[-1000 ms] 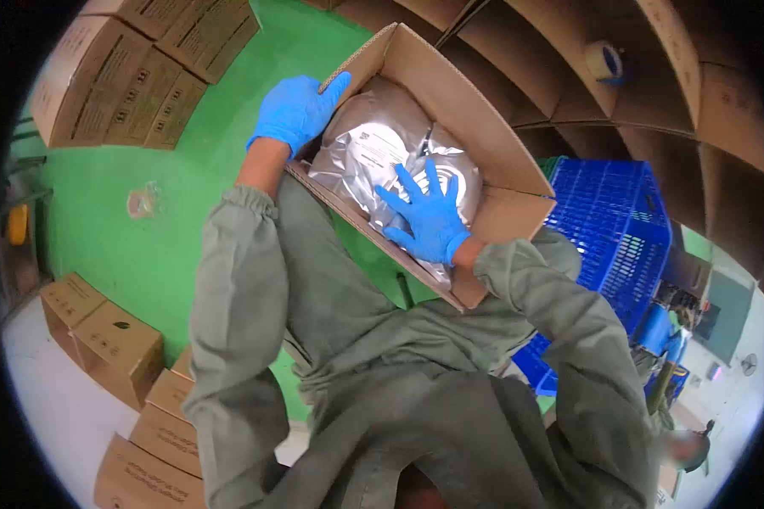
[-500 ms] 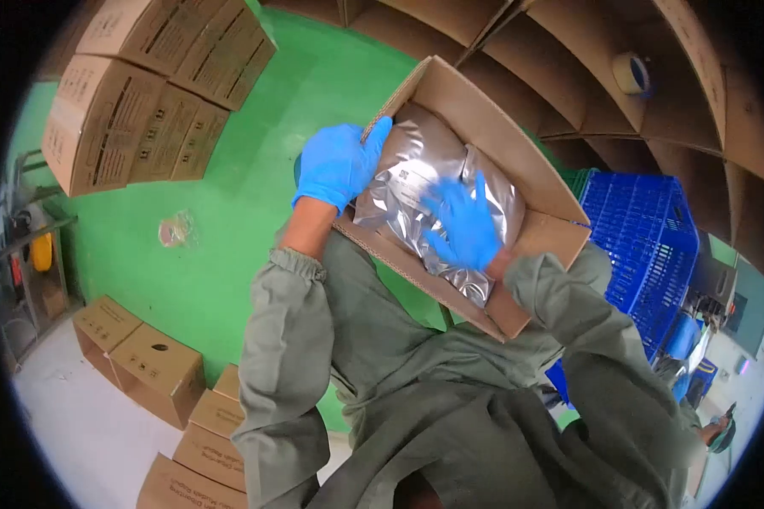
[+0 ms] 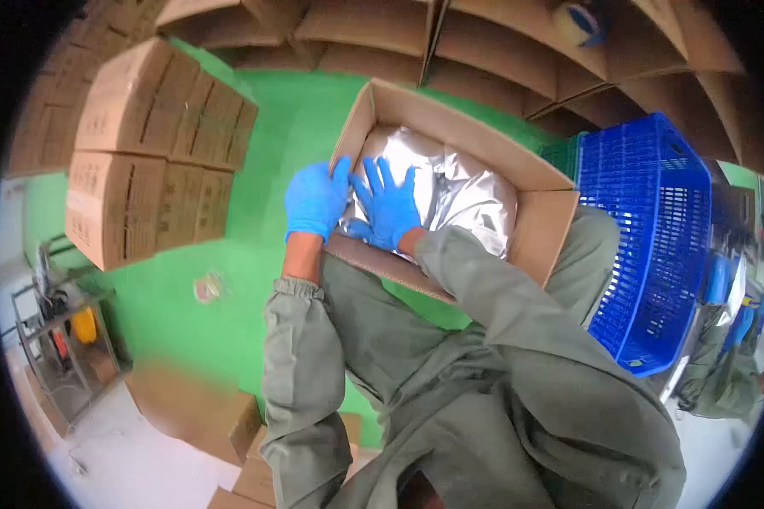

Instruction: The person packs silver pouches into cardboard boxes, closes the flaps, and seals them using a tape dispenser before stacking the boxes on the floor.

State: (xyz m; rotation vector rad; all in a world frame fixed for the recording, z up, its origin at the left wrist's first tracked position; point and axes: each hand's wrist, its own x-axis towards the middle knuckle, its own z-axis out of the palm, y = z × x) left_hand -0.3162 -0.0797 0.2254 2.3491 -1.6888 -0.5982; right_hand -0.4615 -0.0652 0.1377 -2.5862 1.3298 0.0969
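From the head camera, an open cardboard box (image 3: 471,129) sits right in front of the person, against the body, and what carries it from below is hidden. A silver foil bag (image 3: 463,191) lies inside and fills most of the box. The left hand (image 3: 317,202), in a blue glove, is closed around the box's left wall near the corner, with the fingers hooked over the edge. The right hand (image 3: 388,208), also gloved, lies flat with the fingers spread wide and presses on the left end of the bag; it grips nothing. By the look of it the bag is already in and is being settled flat, while the top of the box is open, with no flap folded over and no tape on it, so the closing appears to be what is left. Below is a bright green floor (image 3: 187,331). A stack of printed cartons (image 3: 157,161) stands to the left and a blue plastic crate (image 3: 654,237) just beside the box on the right. Brown cardboard sheets (image 3: 484,59) fan out beyond, with a tape roll (image 3: 579,19) on them. A metal rack (image 3: 59,335) stands at the far left.
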